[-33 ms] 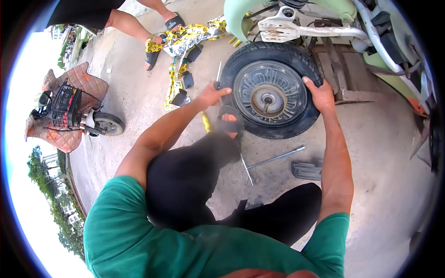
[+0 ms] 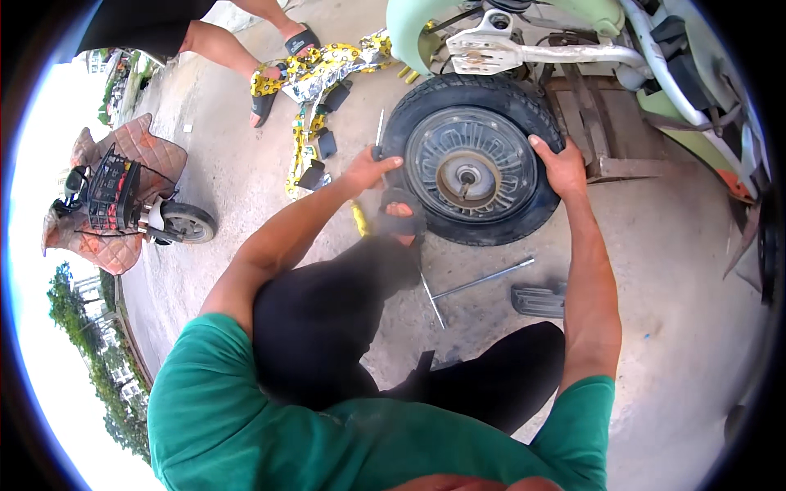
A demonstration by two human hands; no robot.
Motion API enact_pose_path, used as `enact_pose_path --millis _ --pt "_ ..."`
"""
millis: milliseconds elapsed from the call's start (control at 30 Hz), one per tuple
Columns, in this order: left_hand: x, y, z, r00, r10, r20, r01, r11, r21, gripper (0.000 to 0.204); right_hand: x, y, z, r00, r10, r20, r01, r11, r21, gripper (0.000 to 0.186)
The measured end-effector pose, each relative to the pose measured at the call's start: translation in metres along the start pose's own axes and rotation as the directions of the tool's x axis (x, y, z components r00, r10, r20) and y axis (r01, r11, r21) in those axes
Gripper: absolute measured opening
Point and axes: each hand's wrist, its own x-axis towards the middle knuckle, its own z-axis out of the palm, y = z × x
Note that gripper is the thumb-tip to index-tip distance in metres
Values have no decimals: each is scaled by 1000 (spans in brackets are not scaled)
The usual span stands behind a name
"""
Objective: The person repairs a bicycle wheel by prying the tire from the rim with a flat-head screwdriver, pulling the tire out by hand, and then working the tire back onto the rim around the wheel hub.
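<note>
A black-tyred wheel (image 2: 528, 204) with a grey hub stands in front of me, tilted so its flat face shows. My right hand (image 2: 562, 168) grips the tyre's right side, thumb on the sidewall and fingers hidden behind. On the opposite side, my left hand (image 2: 368, 169) is closed, its thumb reaching the tyre edge. A thin-shafted screwdriver (image 2: 379, 131) points up from that hand; the fingers around its dark handle are partly hidden. My sandalled foot (image 2: 401, 210) is close against the wheel's lower left. Below lie a metal T-shaped wrench (image 2: 483, 279) and a black ribbed pedal-like piece (image 2: 539, 301).
A pale green scooter (image 2: 491, 51) rises beyond the wheel, beside a wooden frame (image 2: 622, 169). Yellow patterned cloth (image 2: 327, 69) and a yellow-handled tool (image 2: 359, 219) lie left. Another person's sandalled feet (image 2: 264, 106) stand at upper left, with a parked two-wheeler (image 2: 123, 192) farther left.
</note>
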Motion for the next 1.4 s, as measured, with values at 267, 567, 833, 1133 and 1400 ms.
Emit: enact_pose_path --millis 267,567,833,1133,1400 --pt "-10 15 -6 974 93 -206 -65 988 138 54 -4 6 -7 1000 6 -8 -6 999 34 82" --pt "-78 171 -1 602 519 607 -790 276 548 31 -5 -1 -2 999 30 18 -31 993 115 75" --pt "-29 245 145 425 73 902 -856 -293 427 29 -8 -2 -6 1000 19 -23 -16 994 109 72" --pt "-37 246 193 393 -25 919 -872 -329 364 26 -15 -16 -8 998 54 -31 -52 998 45 76" --pt "-3 255 189 301 -160 940 -953 -99 288 20 -15 -20 -8 998 41 -57 -39 999 29 77"
